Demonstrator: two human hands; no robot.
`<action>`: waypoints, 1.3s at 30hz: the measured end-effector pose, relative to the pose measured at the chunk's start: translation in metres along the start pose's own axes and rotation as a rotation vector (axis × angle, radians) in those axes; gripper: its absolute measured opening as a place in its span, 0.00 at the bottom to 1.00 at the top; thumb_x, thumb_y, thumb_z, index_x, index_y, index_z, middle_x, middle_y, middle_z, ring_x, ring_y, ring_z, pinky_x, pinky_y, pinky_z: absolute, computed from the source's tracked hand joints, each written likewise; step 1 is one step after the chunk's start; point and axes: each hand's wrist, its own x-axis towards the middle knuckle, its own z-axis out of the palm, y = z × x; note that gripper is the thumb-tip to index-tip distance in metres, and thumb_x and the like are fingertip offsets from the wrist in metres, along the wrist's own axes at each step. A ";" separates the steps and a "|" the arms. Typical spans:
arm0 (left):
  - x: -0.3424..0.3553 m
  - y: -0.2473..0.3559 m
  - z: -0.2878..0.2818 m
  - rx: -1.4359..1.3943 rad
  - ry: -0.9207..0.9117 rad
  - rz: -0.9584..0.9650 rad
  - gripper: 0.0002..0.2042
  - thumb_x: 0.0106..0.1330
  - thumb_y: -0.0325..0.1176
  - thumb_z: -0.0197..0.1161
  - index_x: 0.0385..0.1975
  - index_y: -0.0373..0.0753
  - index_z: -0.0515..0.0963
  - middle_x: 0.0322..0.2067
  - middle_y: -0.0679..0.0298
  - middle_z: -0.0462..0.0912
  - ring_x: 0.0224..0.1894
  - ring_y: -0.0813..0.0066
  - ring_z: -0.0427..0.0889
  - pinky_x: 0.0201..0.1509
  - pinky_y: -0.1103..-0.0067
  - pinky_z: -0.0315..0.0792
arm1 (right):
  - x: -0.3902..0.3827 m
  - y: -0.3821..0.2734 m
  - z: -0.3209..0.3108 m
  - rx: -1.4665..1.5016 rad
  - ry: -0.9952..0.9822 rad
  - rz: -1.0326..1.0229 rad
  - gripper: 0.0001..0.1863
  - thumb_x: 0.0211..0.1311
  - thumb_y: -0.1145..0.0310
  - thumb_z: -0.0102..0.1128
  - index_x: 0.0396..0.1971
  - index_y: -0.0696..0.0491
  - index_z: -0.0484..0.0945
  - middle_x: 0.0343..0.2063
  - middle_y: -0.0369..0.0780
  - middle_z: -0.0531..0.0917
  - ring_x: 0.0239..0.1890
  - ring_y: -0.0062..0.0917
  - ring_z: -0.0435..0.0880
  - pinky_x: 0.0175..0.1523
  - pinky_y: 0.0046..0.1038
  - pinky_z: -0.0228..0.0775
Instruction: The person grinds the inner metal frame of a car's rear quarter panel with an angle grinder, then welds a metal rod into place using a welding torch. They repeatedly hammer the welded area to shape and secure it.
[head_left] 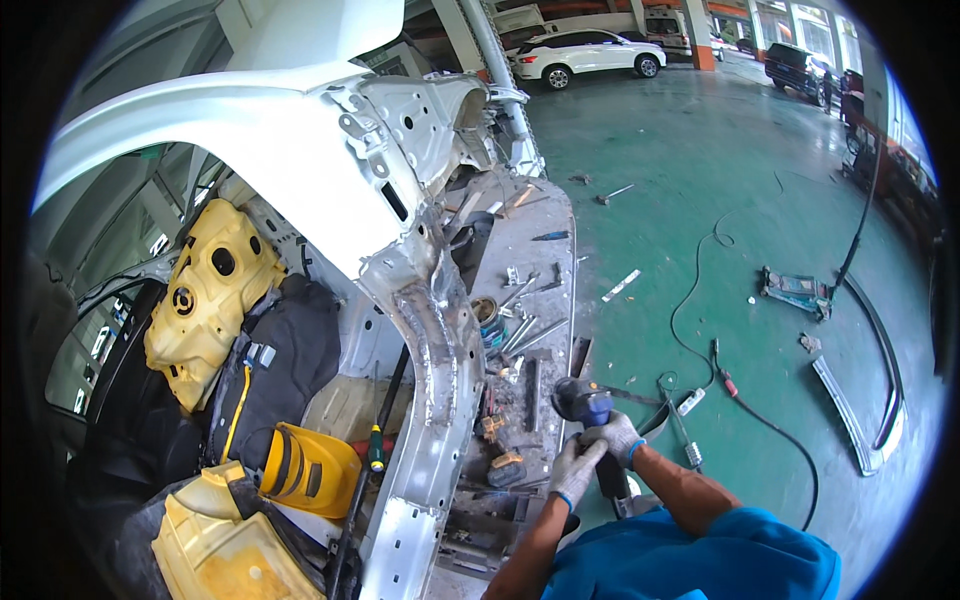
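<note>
My right hand (pixel 615 436), in a pale work glove with a blue cuff, is closed round a blue and black angle grinder (pixel 597 408) just behind its head. My left hand (pixel 577 470), gloved the same way, is closed on the grinder's dark body lower down. The round disc end (pixel 570 397) points away from me, over the edge of the bench-like platform. To its left stands the cut-open white car body, its bare metal door sill and pillar (pixel 440 370) showing a rough welded seam. The grinder is apart from that metal.
Loose tools, a can (pixel 485 312) and a cordless drill (pixel 505 468) lie on the platform (pixel 545 215). A yellow welding mask (pixel 312 470), a screwdriver (pixel 376 448) and a yellow tank (pixel 215 290) are inside the car. Cables, a power strip (pixel 691 401) and a floor jack (pixel 795 290) lie on the green floor.
</note>
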 end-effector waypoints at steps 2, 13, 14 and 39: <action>-0.014 0.001 0.007 0.177 -0.060 0.016 0.38 0.65 0.60 0.74 0.66 0.38 0.75 0.52 0.48 0.89 0.57 0.48 0.88 0.59 0.64 0.80 | -0.009 0.002 -0.008 0.110 0.058 0.057 0.23 0.47 0.72 0.80 0.45 0.61 0.84 0.34 0.41 0.89 0.34 0.29 0.89 0.43 0.36 0.85; -0.084 0.045 0.005 0.959 -0.304 0.193 0.48 0.63 0.45 0.76 0.82 0.56 0.56 0.76 0.45 0.65 0.63 0.35 0.81 0.64 0.52 0.80 | -0.009 0.044 -0.014 0.634 0.304 0.314 0.13 0.52 0.75 0.74 0.37 0.58 0.80 0.25 0.41 0.80 0.23 0.34 0.84 0.31 0.42 0.83; -0.086 0.045 0.001 0.965 -0.320 0.238 0.47 0.62 0.44 0.77 0.82 0.55 0.58 0.77 0.45 0.64 0.65 0.36 0.80 0.65 0.53 0.79 | -0.008 0.050 -0.014 0.657 0.287 0.333 0.11 0.53 0.74 0.73 0.34 0.58 0.80 0.25 0.41 0.80 0.23 0.34 0.84 0.31 0.40 0.83; 0.024 0.122 0.046 0.072 0.386 0.032 0.31 0.75 0.52 0.70 0.63 0.29 0.76 0.49 0.57 0.83 0.51 0.73 0.79 0.57 0.74 0.76 | 0.071 -0.109 -0.054 0.006 -0.228 -0.238 0.31 0.47 0.69 0.81 0.53 0.58 0.80 0.39 0.42 0.88 0.38 0.28 0.87 0.47 0.36 0.83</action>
